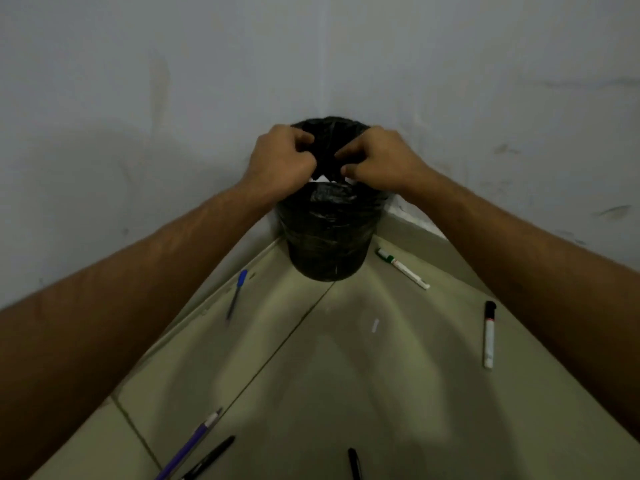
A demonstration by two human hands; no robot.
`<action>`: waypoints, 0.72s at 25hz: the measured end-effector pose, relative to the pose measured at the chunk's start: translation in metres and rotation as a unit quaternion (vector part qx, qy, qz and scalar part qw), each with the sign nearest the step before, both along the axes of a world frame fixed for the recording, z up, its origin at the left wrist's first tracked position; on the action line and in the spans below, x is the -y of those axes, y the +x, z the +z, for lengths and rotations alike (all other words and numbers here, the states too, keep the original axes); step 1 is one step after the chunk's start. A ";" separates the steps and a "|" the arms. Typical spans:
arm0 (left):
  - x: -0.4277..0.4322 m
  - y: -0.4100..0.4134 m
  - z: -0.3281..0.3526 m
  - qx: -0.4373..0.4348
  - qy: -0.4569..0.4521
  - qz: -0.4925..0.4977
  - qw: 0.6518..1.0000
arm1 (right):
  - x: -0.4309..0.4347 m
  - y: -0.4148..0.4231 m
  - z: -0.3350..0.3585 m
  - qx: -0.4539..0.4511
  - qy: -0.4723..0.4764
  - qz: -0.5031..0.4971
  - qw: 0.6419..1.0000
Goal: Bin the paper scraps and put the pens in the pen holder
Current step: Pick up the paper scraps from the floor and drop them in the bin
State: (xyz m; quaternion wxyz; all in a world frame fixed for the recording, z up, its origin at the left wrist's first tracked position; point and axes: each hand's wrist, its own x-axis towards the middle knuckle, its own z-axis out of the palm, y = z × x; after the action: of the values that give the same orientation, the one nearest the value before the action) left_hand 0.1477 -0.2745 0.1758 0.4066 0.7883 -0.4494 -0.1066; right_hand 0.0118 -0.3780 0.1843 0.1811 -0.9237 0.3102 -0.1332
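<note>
A bin lined with a black plastic bag (pixel 329 237) stands in the room corner on the floor. My left hand (pixel 280 161) and my right hand (pixel 381 161) both grip the bunched top of the black bag above the bin's mouth. A sliver of white paper (pixel 320 180) shows just below my fingers. Pens lie scattered on the floor: a blue pen (pixel 236 294), a green-capped marker (pixel 401 268), a black-capped marker (pixel 489 334), a purple pen (pixel 188 445), and two black pens (pixel 211 457) (pixel 354 464).
Grey walls (pixel 138 98) meet behind the bin. The tiled floor (pixel 346 375) carries a small white scrap (pixel 375 325) in the middle. No pen holder is in view.
</note>
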 end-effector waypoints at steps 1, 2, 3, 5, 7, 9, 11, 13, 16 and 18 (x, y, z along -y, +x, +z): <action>-0.003 -0.002 -0.004 0.033 -0.016 -0.007 0.999 | -0.005 -0.009 -0.006 0.065 -0.010 -0.013 0.998; -0.006 -0.006 -0.008 0.073 -0.039 -0.010 0.997 | -0.011 -0.017 -0.013 0.139 -0.015 -0.051 0.989; -0.010 -0.010 -0.010 0.109 -0.077 -0.008 0.991 | -0.016 -0.026 -0.022 0.220 -0.011 -0.096 0.971; -0.025 -0.021 -0.018 0.139 -0.170 -0.012 0.976 | -0.023 -0.045 -0.050 0.307 0.023 -0.192 0.932; -0.049 -0.037 -0.034 0.174 -0.222 -0.063 0.957 | -0.033 -0.068 -0.090 0.278 0.076 -0.231 0.929; -0.077 -0.050 -0.062 0.197 -0.187 -0.138 0.952 | -0.039 -0.087 -0.135 0.178 0.132 -0.213 0.952; -0.099 -0.057 -0.097 0.173 -0.082 -0.184 0.964 | -0.047 -0.102 -0.172 0.020 0.162 -0.164 0.973; -0.109 -0.059 -0.127 0.141 0.043 -0.200 0.969 | -0.058 -0.111 -0.203 -0.137 0.164 -0.114 0.970; -0.108 -0.055 -0.156 0.108 0.132 -0.182 0.968 | -0.077 -0.117 -0.228 -0.140 0.134 -0.086 0.977; -0.102 -0.052 -0.162 0.088 0.128 -0.168 0.974 | -0.077 -0.115 -0.238 -0.122 0.137 -0.089 0.979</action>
State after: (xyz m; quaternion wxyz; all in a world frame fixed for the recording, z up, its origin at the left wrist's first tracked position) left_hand 0.0959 -0.1724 0.0142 0.2375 0.7534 -0.5920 -0.1596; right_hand -0.1029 -0.3012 -0.0536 0.2547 -0.8680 0.4262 0.0086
